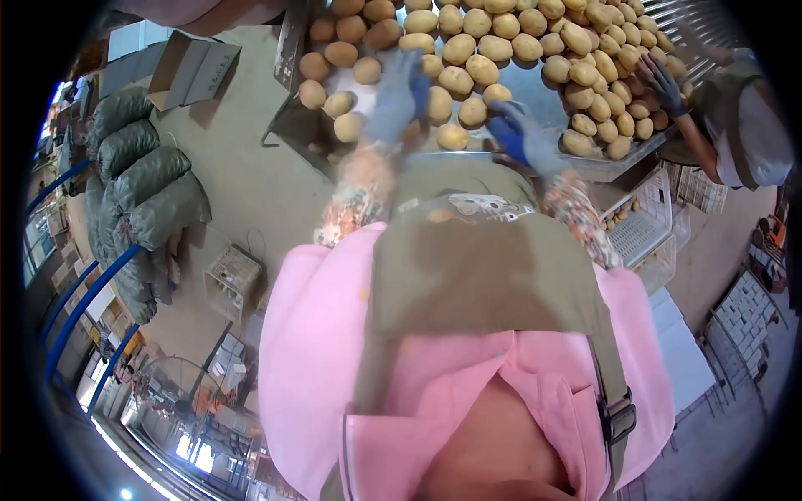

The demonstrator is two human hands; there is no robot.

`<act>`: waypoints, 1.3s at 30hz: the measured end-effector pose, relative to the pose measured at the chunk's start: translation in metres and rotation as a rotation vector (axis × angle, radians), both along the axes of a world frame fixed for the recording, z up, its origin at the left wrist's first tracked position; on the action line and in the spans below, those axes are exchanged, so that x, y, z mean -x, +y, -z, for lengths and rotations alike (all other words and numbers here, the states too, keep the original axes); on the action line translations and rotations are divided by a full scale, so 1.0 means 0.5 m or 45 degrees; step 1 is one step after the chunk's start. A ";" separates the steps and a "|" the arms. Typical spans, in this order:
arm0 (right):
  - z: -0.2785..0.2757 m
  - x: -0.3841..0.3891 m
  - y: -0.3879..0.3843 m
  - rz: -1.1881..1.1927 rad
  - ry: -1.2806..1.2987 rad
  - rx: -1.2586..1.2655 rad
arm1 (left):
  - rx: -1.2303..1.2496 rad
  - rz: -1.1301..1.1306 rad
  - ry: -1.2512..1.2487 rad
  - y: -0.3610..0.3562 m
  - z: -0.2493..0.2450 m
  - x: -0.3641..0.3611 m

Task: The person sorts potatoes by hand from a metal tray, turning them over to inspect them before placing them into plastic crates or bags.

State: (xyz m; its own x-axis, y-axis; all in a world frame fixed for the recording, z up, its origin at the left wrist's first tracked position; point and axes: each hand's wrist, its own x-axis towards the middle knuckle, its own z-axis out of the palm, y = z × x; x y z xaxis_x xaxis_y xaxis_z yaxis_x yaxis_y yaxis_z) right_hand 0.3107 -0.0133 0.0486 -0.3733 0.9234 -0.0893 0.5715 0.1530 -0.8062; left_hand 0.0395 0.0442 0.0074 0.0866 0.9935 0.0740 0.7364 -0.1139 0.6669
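Sorting seems under way: the gloved left hand [394, 98] lies spread on the potatoes [458, 48] just ahead; the right hand [525, 138] hovers beside it, grip unclear. Picking calls for closing round one potato.

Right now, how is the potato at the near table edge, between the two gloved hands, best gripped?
Likely across the middle of that potato, from above: it lies loose, top free, other potatoes crowding behind. The right hand is nearest.
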 end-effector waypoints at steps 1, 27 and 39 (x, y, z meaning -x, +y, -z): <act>-0.009 0.023 0.011 -0.129 -0.170 0.051 | 0.095 0.092 -0.150 0.015 0.000 -0.009; -0.086 0.110 0.034 0.264 1.045 0.703 | 0.337 0.068 -1.037 -0.093 -0.228 -0.038; -0.162 0.201 0.013 0.327 1.397 0.766 | 0.145 0.080 -0.545 -0.141 -0.375 -0.060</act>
